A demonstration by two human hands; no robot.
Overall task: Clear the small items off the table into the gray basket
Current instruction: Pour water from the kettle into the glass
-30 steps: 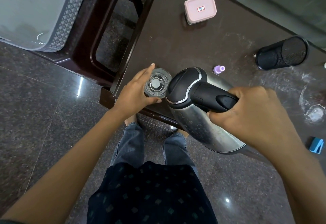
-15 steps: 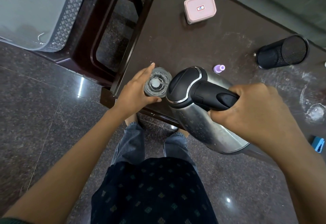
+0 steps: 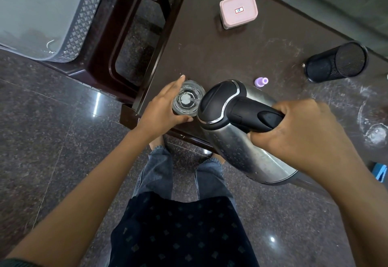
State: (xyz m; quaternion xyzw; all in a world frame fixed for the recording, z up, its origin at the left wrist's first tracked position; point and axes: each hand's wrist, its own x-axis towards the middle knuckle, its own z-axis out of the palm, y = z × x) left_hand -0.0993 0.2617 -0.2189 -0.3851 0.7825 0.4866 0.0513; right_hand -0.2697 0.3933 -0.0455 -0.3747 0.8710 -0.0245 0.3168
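Observation:
My left hand point(image 3: 162, 109) is wrapped around a clear glass point(image 3: 188, 99) that stands at the near left corner of the dark table point(image 3: 220, 56). My right hand point(image 3: 298, 134) grips the black handle of a steel kettle point(image 3: 237, 138), tilted with its spout over the glass; a thin stream of water shows in the glass. On the table lie a pink lidded box point(image 3: 238, 10), a small purple cap point(image 3: 261, 81), a black mesh pen holder point(image 3: 336, 62) on its side and a blue item point(image 3: 381, 172) at the right edge. The gray basket point(image 3: 46, 14) sits at the upper left.
The basket rests on a dark brown plastic stool point(image 3: 117, 41) left of the table. The table top carries white scuffs and a wet ring mark point(image 3: 375, 128) at the right. Polished granite floor point(image 3: 52, 140) lies below, with my legs at the table's near edge.
The kettle stays tilted over the glass, with barely any shift of either hand. Water keeps running into the glass.

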